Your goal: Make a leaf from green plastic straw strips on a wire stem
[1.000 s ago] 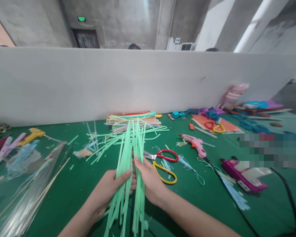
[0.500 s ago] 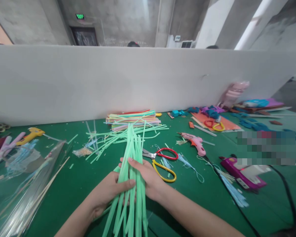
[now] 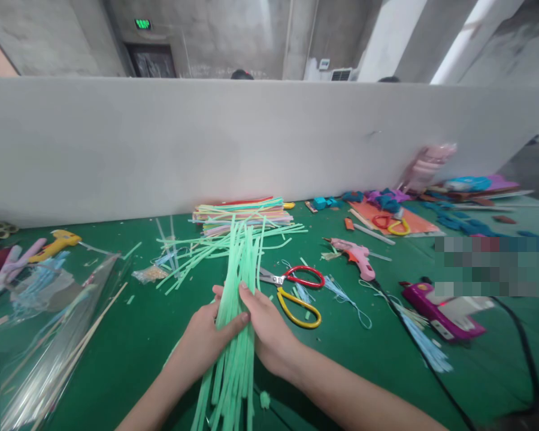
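A long bundle of mint-green pipe cleaners [image 3: 237, 269] runs lengthwise between my hands, its far ends fanned a little and its near ends hanging toward me. My left hand [image 3: 202, 332] is closed around the bundle from the left, thumb across the top. From the right, my right hand [image 3: 269, 326] grips the same bundle, with its thumb on the upper side. The fingers underneath are mostly hidden. More loose green pipe cleaners [image 3: 186, 266] lie just beyond. Scissors [image 3: 303, 293] with one red and one yellow handle lie beside my right hand.
A multicoloured stack of pipe cleaners [image 3: 247, 216] sits by the grey partition [image 3: 161, 143]. On the right are a pink glue gun [image 3: 353, 254], a corded purple device [image 3: 442, 314] and blue tassels [image 3: 426, 347]. A yellow glue gun [image 3: 56, 245] and clear plastic sleeves [image 3: 67, 347] lie left.
The near ends of the bundle have drawn closer together and shifted slightly left. Both hands keep hold. A small green tuft now shows on the table below my right hand.
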A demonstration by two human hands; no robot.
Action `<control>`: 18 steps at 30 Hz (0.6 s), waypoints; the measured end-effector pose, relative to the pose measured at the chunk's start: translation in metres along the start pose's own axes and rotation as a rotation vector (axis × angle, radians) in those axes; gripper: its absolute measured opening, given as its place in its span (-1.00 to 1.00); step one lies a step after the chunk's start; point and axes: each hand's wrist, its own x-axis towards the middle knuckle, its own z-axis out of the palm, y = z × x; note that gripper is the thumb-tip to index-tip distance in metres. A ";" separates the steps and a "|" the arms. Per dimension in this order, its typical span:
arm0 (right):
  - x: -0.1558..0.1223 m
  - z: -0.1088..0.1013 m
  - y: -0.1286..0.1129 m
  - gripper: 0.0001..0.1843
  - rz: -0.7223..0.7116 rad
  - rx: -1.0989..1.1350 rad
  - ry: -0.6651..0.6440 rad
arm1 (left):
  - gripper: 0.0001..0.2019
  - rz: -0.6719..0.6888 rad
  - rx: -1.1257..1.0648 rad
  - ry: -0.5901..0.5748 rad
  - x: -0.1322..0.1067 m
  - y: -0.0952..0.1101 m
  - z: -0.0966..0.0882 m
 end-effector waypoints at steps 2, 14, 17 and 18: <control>-0.001 -0.001 -0.001 -0.52 0.013 -0.004 -0.041 | -0.59 -0.067 -0.151 -0.024 -0.001 -0.001 0.000; 0.003 -0.011 0.008 -0.29 0.014 -0.255 -0.014 | -0.57 -0.306 -0.628 -0.218 -0.007 0.002 -0.006; 0.003 -0.010 0.007 -0.35 -0.038 -0.166 -0.110 | -0.54 -0.300 -0.617 -0.177 -0.006 0.004 -0.009; 0.003 -0.010 0.005 -0.39 -0.041 -0.161 -0.124 | -0.53 -0.310 -0.612 -0.162 -0.005 0.005 -0.010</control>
